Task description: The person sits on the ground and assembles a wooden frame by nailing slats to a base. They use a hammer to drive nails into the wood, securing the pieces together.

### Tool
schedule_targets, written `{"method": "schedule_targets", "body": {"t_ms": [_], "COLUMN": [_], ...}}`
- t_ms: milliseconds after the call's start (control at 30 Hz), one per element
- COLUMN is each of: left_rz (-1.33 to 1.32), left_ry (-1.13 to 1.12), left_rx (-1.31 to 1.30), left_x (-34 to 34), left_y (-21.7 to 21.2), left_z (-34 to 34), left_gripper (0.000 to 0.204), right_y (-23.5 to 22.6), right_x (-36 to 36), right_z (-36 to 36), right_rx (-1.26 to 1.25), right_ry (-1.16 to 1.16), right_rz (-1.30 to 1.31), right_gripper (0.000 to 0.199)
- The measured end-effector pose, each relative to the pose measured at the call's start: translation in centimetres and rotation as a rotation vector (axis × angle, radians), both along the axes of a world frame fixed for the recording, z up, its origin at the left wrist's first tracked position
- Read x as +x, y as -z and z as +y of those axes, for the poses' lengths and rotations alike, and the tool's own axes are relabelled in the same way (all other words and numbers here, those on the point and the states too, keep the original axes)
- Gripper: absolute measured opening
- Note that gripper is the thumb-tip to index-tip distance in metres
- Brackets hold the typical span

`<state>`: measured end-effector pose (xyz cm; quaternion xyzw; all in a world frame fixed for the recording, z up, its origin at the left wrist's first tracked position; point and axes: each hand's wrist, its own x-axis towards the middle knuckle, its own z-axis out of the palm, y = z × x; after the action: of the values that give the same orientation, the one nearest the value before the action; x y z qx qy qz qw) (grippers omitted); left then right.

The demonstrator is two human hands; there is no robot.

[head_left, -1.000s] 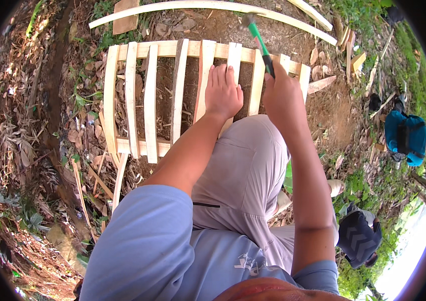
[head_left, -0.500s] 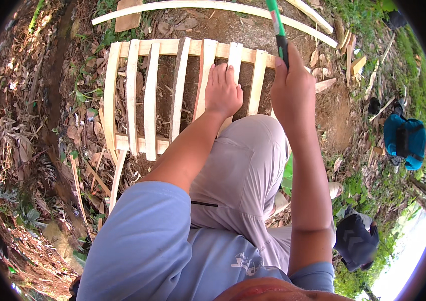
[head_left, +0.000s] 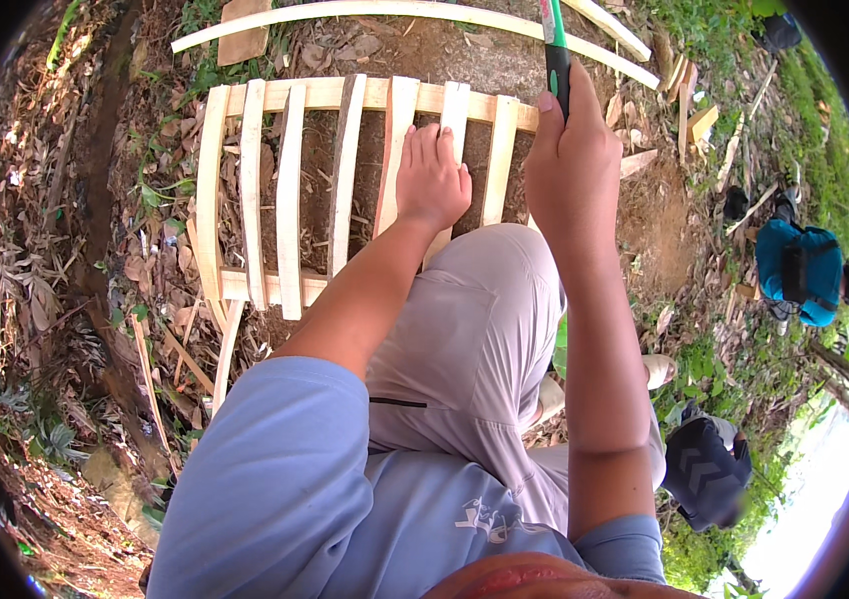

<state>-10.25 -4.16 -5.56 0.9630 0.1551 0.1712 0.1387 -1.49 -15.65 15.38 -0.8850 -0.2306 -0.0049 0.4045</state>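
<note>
A slatted panel of pale wood lies on the ground in front of me, with several slats across a far rail [head_left: 324, 93] and a near rail [head_left: 309, 290]. My left hand [head_left: 432, 180] rests on it, palm down and fingers stretched out, touching a slat [head_left: 454, 105] right of the middle. Over the panel's right end, my right hand [head_left: 574, 170] is closed round the black grip of a green-and-black handled tool [head_left: 557, 75]. The tool's far end is cut off by the top of the picture. My bent knee [head_left: 514, 270] hides the panel's near right part.
Long pale wooden strips [head_left: 384, 8] lie beyond the panel, with offcuts [head_left: 701, 124] at the far right. Dry leaves and thin sticks cover the left. At right are a person in teal [head_left: 799, 265] and another in dark clothing [head_left: 709, 469].
The panel and ground sit slightly further left in the picture. My right hand has risen a little with the tool, which stands more upright. My left hand stays on the slat.
</note>
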Motion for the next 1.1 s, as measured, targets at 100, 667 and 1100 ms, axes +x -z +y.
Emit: {"method": "schedule_targets", "body": {"t_ms": [100,667,1100], "left_rz": [0.004,0.003,0.106], "left_ry": [0.026,-0.012,-0.056], "left_rx": [-0.011,-0.036,0.014], "left_x": [0.4,-0.1,0.4], "left_y": [0.0,0.0,-0.7], "left_z": [-0.3,-0.5,-0.3], "left_gripper": [0.059,0.054,0.078], "right_y": [4.3,5.7,6.9], "right_x": [-1.2,-2.0,0.5], "right_z": [-0.6,-1.0,-2.7], "right_rx": [-0.041,-0.335,-0.366], "right_ry": [0.005,-0.073,-0.111], "right_rz": [-0.012,0.254,0.254], "right_gripper": [0.031,0.025,0.021]}}
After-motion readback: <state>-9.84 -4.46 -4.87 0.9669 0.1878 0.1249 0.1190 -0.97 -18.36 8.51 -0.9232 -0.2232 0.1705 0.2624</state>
